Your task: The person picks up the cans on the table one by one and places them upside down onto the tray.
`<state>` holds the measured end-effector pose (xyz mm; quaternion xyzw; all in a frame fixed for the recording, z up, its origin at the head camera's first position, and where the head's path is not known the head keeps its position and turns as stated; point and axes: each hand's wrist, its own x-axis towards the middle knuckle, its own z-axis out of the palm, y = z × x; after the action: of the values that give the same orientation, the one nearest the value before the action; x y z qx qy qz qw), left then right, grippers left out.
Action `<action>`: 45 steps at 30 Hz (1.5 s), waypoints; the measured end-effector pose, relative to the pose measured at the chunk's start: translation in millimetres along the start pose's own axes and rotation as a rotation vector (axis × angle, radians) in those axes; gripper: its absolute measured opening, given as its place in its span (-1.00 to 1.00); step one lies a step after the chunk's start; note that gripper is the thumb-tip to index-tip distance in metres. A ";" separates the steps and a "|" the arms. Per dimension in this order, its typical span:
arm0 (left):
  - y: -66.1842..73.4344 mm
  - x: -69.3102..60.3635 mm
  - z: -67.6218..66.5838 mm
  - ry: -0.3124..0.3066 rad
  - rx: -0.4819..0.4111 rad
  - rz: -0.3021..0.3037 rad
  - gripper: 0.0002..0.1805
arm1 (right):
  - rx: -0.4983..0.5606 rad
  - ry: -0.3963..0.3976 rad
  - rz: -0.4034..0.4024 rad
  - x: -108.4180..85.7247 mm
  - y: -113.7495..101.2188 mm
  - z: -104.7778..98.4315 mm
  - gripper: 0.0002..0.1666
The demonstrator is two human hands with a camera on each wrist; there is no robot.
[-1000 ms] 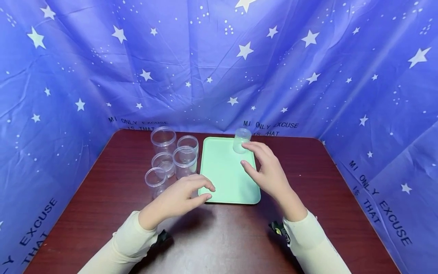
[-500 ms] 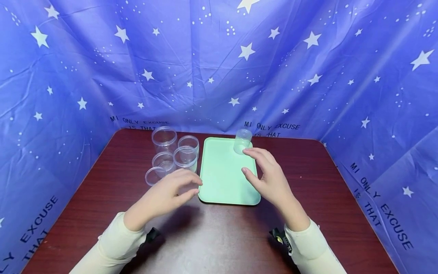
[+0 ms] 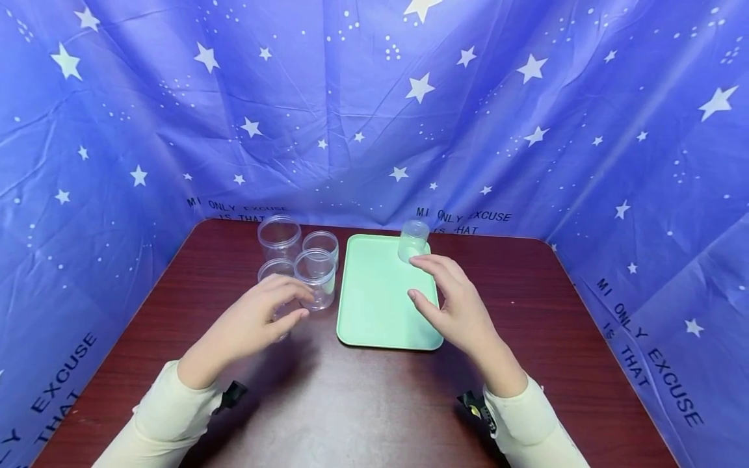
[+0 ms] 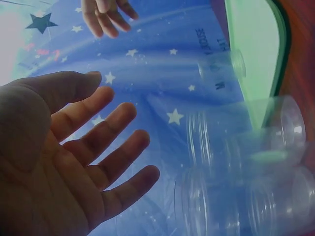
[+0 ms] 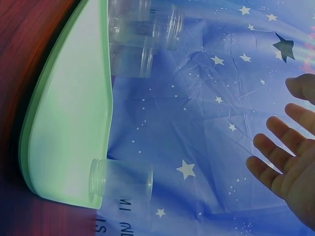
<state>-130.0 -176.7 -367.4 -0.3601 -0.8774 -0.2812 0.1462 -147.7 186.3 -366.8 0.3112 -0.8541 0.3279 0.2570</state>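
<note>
My left hand (image 3: 251,322) hovers with relaxed, spread fingers above the near end of a group of clear plastic jars. It holds nothing and hides the nearest jar. A clear jar (image 3: 316,289) stands upright just beyond its fingertips, with a taller jar (image 3: 279,237) and a smaller jar (image 3: 323,244) behind. My right hand (image 3: 459,302) hangs empty over the right side of the light green tray (image 3: 383,305). Near its index finger, on the tray's far right corner, one clear jar (image 5: 125,178) stands upside down, its threaded rim against the tray.
The dark red wooden table (image 3: 363,409) carries everything. A blue star-patterned curtain (image 3: 351,117) hangs round its back and sides. Another clear jar (image 3: 275,268) shows partly behind my left hand.
My left hand has moved left, away from the tray's near edge to over the nearest jars. My right hand has stayed almost in place, shifting slightly nearer to me.
</note>
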 end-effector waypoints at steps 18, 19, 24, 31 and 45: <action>-18.0 -8.8 -16.3 -0.037 0.122 -0.080 -0.75 | 0.001 -0.009 0.013 0.5 1.4 -4.9 -0.38; -18.1 -9.2 -17.8 -0.049 0.127 -0.091 -0.74 | 0.001 -0.009 0.013 0.6 1.8 -4.8 -0.37; -20.5 -10.9 -22.7 -0.124 0.147 -0.137 -0.65 | -0.002 -0.006 0.008 0.6 2.4 -4.9 -0.36; -23.8 -10.5 -27.3 -0.210 0.155 -0.195 -0.57 | -0.001 -0.008 0.006 0.8 2.4 -5.1 -0.36; -26.5 -5.4 -32.8 -0.318 0.163 -0.249 -0.37 | -0.005 -0.004 0.010 1.9 2.2 -9.1 -0.38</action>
<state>-143.4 -214.8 -354.0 -0.2758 -0.9470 -0.1650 -0.0012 -148.3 193.4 -360.5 0.3069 -0.8570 0.3267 0.2543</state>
